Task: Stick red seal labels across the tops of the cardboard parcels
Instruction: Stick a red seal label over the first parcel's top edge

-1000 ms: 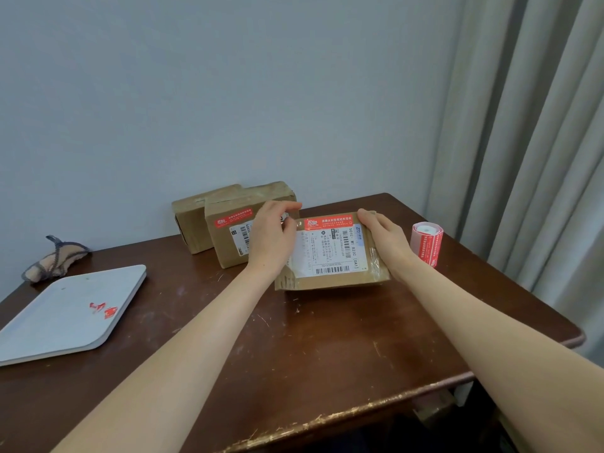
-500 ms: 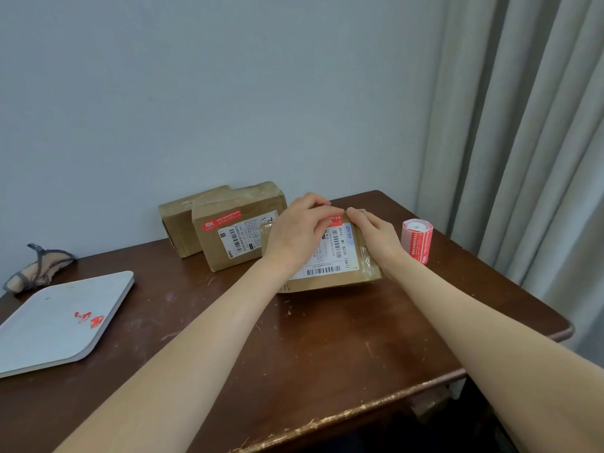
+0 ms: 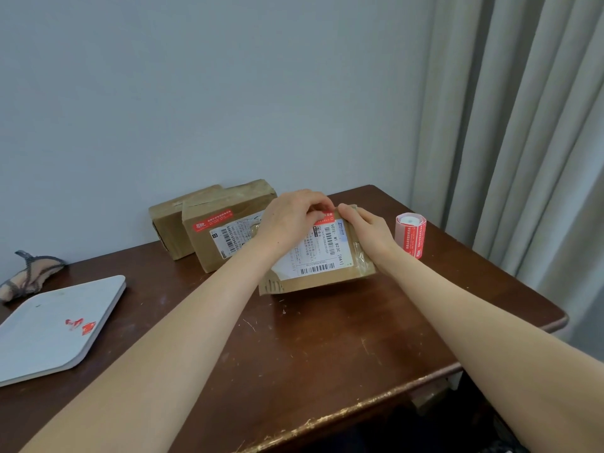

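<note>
Red seal label [image 3: 324,216] running left-right along parcel [image 3: 322,279] far edge, under curled left hand [image 3: 291,219] fingertips; right hand [image 3: 369,232] gripping parcel corner just beside label's right end

Parcels: I count three on the table [image 3: 327,354]: front parcel [image 3: 320,280], middle parcel [image 3: 228,199], back parcel [image 3: 166,223].
Red seals: I make out two: front seal [image 3: 325,216], middle seal [image 3: 212,220].
Label roll [image 3: 411,235]: one, table's right side.
Tray [image 3: 42,351]: one, table's left edge.
Red scraps [image 3: 88,328]: two, table's left side.
Hands: two: left hand [image 3: 291,214], right hand [image 3: 369,230].
</note>
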`<move>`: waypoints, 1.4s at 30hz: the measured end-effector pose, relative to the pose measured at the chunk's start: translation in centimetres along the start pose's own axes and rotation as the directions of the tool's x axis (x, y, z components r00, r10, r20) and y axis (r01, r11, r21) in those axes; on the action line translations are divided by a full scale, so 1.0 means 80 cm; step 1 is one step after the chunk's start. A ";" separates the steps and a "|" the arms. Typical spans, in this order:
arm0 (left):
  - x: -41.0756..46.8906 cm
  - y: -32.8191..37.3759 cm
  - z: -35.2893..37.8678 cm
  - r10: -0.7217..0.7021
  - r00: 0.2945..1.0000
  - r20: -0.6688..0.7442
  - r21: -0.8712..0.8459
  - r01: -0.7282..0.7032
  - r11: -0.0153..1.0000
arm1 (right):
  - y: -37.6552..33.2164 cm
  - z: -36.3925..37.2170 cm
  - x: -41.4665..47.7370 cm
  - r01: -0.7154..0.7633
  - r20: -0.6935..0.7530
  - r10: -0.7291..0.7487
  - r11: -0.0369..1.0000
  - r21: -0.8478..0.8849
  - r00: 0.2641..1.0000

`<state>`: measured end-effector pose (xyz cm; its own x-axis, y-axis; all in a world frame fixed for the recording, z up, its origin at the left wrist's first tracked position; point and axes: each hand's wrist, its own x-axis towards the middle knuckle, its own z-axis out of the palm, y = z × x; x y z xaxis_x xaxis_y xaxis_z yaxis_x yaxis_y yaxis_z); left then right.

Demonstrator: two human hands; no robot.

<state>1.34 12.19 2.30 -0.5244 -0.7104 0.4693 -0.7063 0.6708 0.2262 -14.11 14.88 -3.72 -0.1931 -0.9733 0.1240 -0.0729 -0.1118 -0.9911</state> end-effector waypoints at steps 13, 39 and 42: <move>0.007 0.009 -0.007 -0.058 0.995 0.085 0.055 0.053 0.997 | 0.001 0.000 0.000 -0.003 -0.003 0.003 1.000 -0.002 1.000; 0.001 0.002 0.000 0.019 0.999 0.034 0.066 -0.022 0.998 | 0.003 -0.001 0.000 0.024 0.000 -0.024 1.000 0.000 1.000; -0.001 -0.002 0.001 0.033 0.999 0.013 0.051 -0.034 0.998 | 0.003 0.000 0.000 0.022 0.002 -0.022 1.000 -0.002 1.000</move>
<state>1.42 12.10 2.14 -0.5535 -0.6905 0.4658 -0.7116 0.6826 0.1663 -14.15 14.89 -3.96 -0.1890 -0.9711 0.1455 -0.0787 -0.1327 -0.9880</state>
